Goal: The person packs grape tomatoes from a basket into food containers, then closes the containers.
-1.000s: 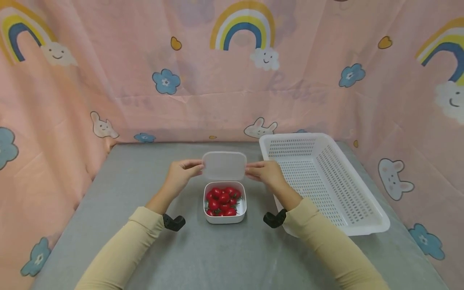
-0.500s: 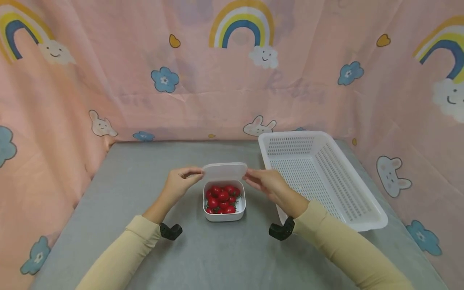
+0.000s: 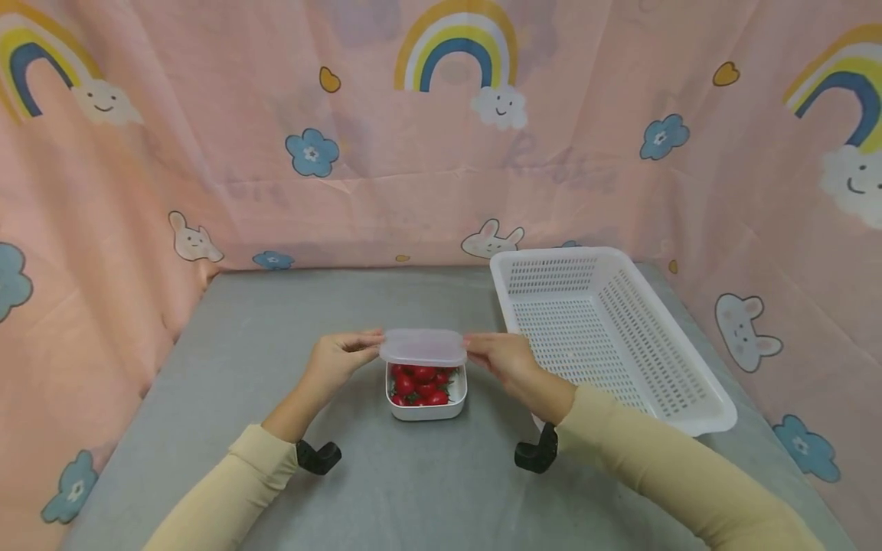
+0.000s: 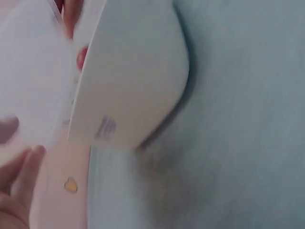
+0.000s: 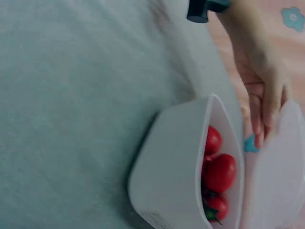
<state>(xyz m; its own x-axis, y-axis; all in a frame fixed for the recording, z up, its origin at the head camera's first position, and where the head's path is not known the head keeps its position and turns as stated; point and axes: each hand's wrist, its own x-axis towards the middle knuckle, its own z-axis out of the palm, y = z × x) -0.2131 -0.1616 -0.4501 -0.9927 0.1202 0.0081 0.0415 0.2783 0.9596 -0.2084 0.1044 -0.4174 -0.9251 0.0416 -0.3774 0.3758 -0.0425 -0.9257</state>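
In the head view a translucent white lid (image 3: 423, 348) hangs tilted over the back part of a white box (image 3: 427, 413). Red cherry tomatoes (image 3: 423, 389) with green stems fill the box, and the lid hides the rearmost ones. My left hand (image 3: 338, 363) pinches the lid's left edge between thumb and fingers. On the opposite edge, my right hand (image 3: 517, 367) pinches it the same way. The right wrist view shows a gap between the lid (image 5: 279, 171) and the box rim, with tomatoes (image 5: 220, 172) visible inside.
A white perforated plastic basket (image 3: 689, 360) stands to the right, behind my right forearm. Grey cloth (image 3: 276, 306) covers the table. A pink curtain (image 3: 386, 191) printed with rainbows and flowers hangs behind and along both sides.
The lid has come down and toward me, tipping from nearly upright to flatter over the box's back. Both hands have moved along with it, keeping their grip; box and basket stay put.
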